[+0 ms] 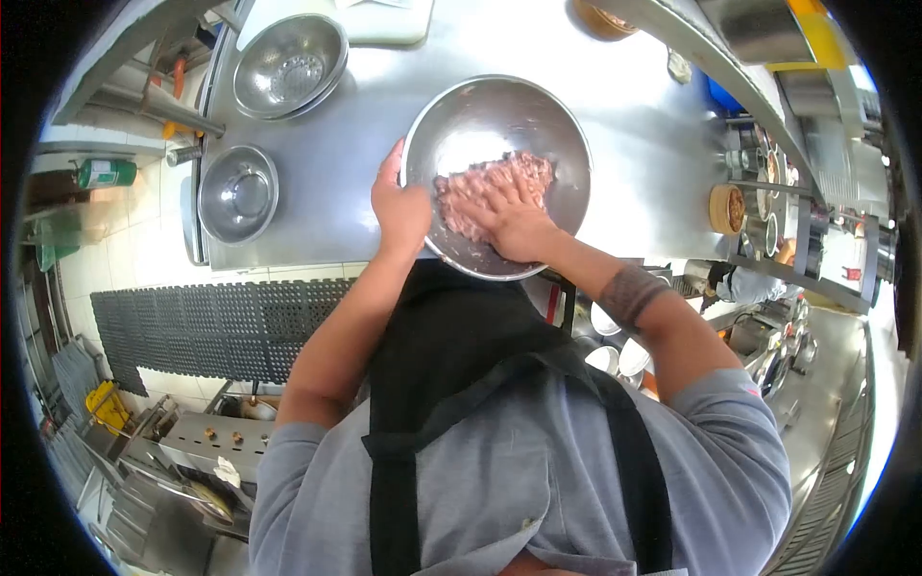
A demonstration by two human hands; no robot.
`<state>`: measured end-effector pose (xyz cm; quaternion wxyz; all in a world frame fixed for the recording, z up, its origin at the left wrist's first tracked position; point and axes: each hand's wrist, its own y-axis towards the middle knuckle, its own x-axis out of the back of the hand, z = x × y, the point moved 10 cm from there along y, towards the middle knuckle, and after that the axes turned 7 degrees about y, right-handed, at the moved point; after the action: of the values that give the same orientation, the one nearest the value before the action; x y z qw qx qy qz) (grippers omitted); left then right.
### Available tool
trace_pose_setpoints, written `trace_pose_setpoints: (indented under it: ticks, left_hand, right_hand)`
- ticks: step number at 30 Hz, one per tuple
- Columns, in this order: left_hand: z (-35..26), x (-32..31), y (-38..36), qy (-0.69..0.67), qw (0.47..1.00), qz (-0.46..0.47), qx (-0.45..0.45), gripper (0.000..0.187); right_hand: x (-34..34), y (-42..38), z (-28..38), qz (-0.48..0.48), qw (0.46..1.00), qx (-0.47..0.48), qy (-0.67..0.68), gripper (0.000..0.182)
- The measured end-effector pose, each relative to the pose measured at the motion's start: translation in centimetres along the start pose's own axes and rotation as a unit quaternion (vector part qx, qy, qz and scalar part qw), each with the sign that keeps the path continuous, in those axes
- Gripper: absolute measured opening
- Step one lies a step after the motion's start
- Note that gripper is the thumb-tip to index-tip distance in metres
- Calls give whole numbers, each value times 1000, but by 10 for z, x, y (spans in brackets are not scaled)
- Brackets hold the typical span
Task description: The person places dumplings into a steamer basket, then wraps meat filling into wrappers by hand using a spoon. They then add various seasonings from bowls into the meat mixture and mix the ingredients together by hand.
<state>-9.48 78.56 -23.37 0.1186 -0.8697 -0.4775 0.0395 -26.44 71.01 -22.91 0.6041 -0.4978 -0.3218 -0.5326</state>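
Note:
A large steel bowl [567, 125] stands near the front edge of the steel table, with pink ground meat [461, 182] in it. My left hand [400, 206] holds the bowl's left rim, thumb pointing up along the outside. Inside the bowl, my right hand [514, 219] lies palm down on the meat with its fingers spread. The fingertips are partly sunk in the meat.
Left on the steel table [643, 163] are stacked steel bowls [288, 67] and a smaller steel bowl [238, 195]. A cutting board [394, 24] lies at the back. A round container [727, 209] sits at the right. Another person [759, 285] is at the far right.

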Motion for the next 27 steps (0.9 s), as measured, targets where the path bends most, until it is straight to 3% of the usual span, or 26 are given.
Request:
trace_pose_setpoints:
  ticks: [2,4,7,8,10,11,12,13,14,16,17,19,20,21,22,23,25,27]
  left_hand:
    - [-12,4,-7,-24,999,-12,26,66]
    - [-6,5,-10,-51,997,-21,56,66]
    - [4,22,-1,-47,995,-80,21,72]
    - [4,24,-3,-39,996,-81,16,72]
    - [10,27,-5,-32,996,-87,11,72]
    - [16,26,-7,-42,996,-84,2,72]
    - [18,24,-9,-51,996,-79,-7,71]
    - [13,23,-9,-49,996,-78,-8,71]
    - [7,19,-10,-45,996,-74,-12,68]
    - [7,18,-13,-40,997,-71,-14,65]
    - [11,18,-9,-48,997,-64,-12,66]
    - [6,19,-1,-58,996,-63,-13,66]
    - [7,21,1,-51,996,-68,-8,67]
    - [6,23,1,-46,996,-73,-1,68]
    - [4,23,-2,-49,996,-77,3,68]
    - [5,20,-5,-69,995,-67,35,69]
    - [17,14,-12,-88,992,-56,69,69]
    - [21,10,-14,-62,997,-49,1,71]
  right_hand:
    - [-1,31,-14,-26,998,-53,28,76]
    - [6,44,-23,-30,994,-82,66,70]
    - [32,47,-21,89,942,-50,321,56]
    - [35,33,-24,94,942,-47,318,56]
    - [89,-3,-68,-220,914,-186,287,42]
    - [83,4,-72,-219,914,-185,289,42]
    - [58,-1,-107,-264,799,-318,436,34]
    - [30,-6,-128,-295,642,-432,560,28]
    - [29,8,-136,-296,640,-432,562,28]
    - [15,64,-112,-147,566,-304,752,30]
    - [15,71,-110,-146,567,-301,752,30]
    - [17,100,-73,32,738,-204,642,28]
    - [16,93,-68,34,738,-204,642,28]
    - [46,83,-29,34,860,-79,503,31]
    - [62,68,13,35,939,52,338,34]
    - [53,54,27,40,939,53,336,34]
    - [31,33,46,-13,989,88,120,53]
    - [10,42,29,-30,997,64,42,59]
